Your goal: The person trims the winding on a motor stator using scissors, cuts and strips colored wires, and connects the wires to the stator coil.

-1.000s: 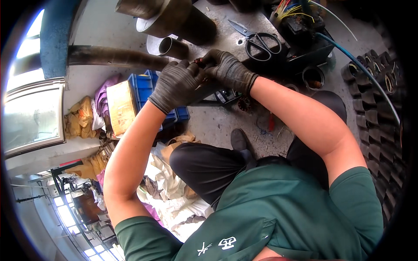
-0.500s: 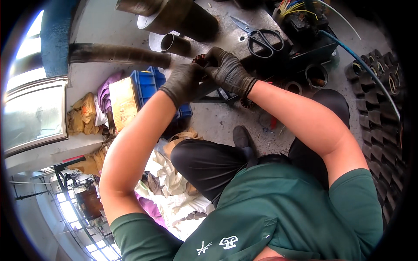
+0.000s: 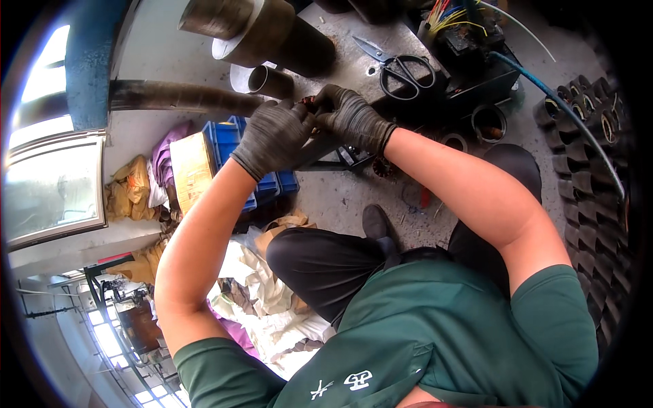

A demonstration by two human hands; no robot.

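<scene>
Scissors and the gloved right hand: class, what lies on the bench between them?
In the head view, only bare grey bench top separates the scissors from the right hand.

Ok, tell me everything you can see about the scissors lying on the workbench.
The scissors lie flat on the grey metal workbench, just beyond the gloved right hand. They have two large black loop handles, plastic by the look, and short silvery metal blades. The blades are shut and point up and to the left in the picture, the handles toward the dark box of coloured wires. Neither hand touches them; only the bench does.
</scene>
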